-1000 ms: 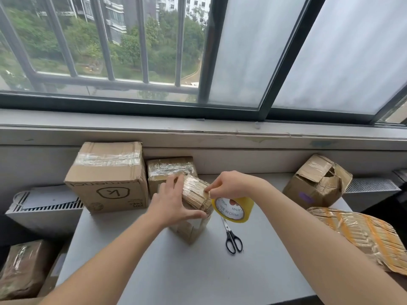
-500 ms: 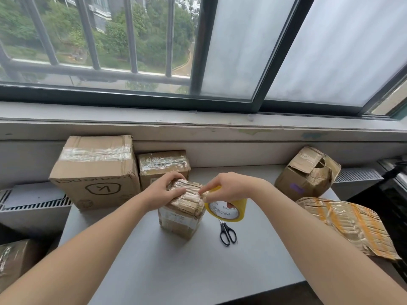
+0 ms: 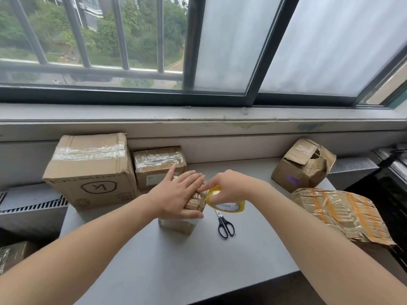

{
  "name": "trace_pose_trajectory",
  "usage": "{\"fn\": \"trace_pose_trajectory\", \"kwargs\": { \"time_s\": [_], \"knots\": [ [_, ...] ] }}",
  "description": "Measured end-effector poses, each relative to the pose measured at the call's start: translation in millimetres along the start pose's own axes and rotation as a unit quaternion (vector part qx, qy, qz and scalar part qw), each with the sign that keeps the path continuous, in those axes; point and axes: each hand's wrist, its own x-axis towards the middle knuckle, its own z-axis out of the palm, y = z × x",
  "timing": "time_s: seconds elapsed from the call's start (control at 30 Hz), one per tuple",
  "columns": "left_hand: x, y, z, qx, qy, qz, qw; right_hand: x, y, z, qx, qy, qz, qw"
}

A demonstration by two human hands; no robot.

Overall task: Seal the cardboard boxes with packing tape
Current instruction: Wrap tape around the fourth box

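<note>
The left hand, fingers straight, presses flat on the wrinkled, glossy taped top of the cardboard box. The right hand grips the round yellowish tape roll just beside it.

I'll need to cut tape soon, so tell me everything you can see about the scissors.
The scissors have black handle loops and metal blades, closed. They lie flat on the grey table, loops toward the person, tips pointing at the yellow tape roll; whether they touch it is unclear. No hand is on them.

Top of small box hidden under left hand; tape roll half behind right hand; lower-left box cropped.
</note>
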Motion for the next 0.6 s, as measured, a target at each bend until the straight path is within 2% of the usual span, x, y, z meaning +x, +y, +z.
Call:
{"fn": "trace_pose_trajectory", "kwargs": {
  "time_s": [0.13, 0.33, 0.47, 0.6],
  "knots": [
    [-3.1, -2.6, 0.1, 0.025, -0.011, -0.009, 1.000, -6.9, 6.4, 6.2, -0.001, 0.015, -0.017, 1.000],
    [-8.2, 0.5, -5.4, 0.004, -0.009, -0.013, 1.000, -13.7, 9.1, 13.5, -0.010, 0.045, -0.042, 0.998],
    [-8.6, 1.2, -2.6, 0.000, -0.003, -0.019, 1.000, -15.6, 1.7, 16.5, -0.064, 0.041, -0.058, 0.995],
    [-3.4, 4.8, -9.7, 0.026, -0.018, -0.011, 0.999, -14.4, -3.3, 15.4, -0.067, 0.042, -0.055, 0.995]
  ]
}}
